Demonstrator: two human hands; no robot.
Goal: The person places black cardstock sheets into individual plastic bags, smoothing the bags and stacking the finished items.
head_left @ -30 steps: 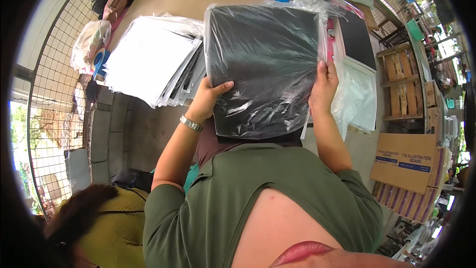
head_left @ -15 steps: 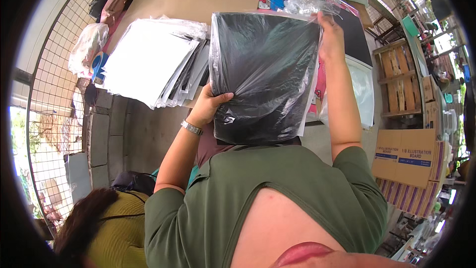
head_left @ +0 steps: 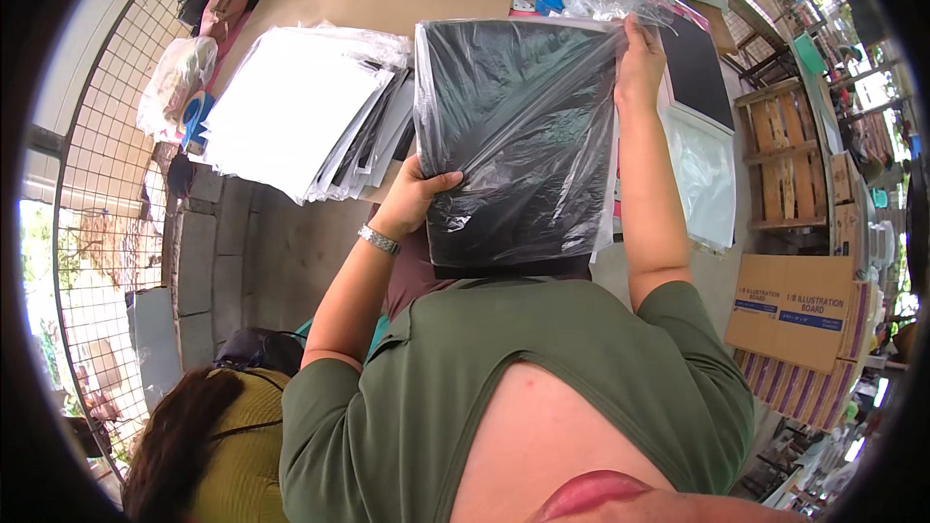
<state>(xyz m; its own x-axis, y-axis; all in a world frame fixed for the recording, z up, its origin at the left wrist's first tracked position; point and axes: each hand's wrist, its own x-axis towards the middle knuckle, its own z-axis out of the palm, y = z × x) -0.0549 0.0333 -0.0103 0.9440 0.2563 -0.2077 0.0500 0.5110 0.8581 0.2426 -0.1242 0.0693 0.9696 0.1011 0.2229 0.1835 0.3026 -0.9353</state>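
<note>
The right hand (head_left: 639, 68) has risen from the lower right side of a plastic-wrapped black panel (head_left: 523, 136) to its upper right corner over the past second, while the left hand (head_left: 415, 196) keeps its place on the opposite edge. The panel is held between the two hands, in front of the wearer's olive-green shirt (head_left: 523, 329). The left hand is clamped on the left edge toward the bottom, thumb lying over the front; the right hand, well apart from it and higher, grips the clear wrap at the corner, where creases in the film fan out across the black surface. A metal-banded wristwatch (head_left: 380, 239) circles the left wrist.

Beyond the left hand, a spread stack of white sheets (head_left: 291, 107) lies with dark edges and clear film showing along the side nearest that hand. Crumpled clear plastic (head_left: 596, 0) sits just above the right hand, and a black sheet (head_left: 699, 77) lies to its right, above a pale plastic-covered stack (head_left: 699, 174). Farther right of that hand are a wooden pallet (head_left: 782, 165) and cardboard cartons (head_left: 790, 300). Below and left of the left hand, a co-worker (head_left: 237, 446) in a mustard ribbed top is partly in view.
</note>
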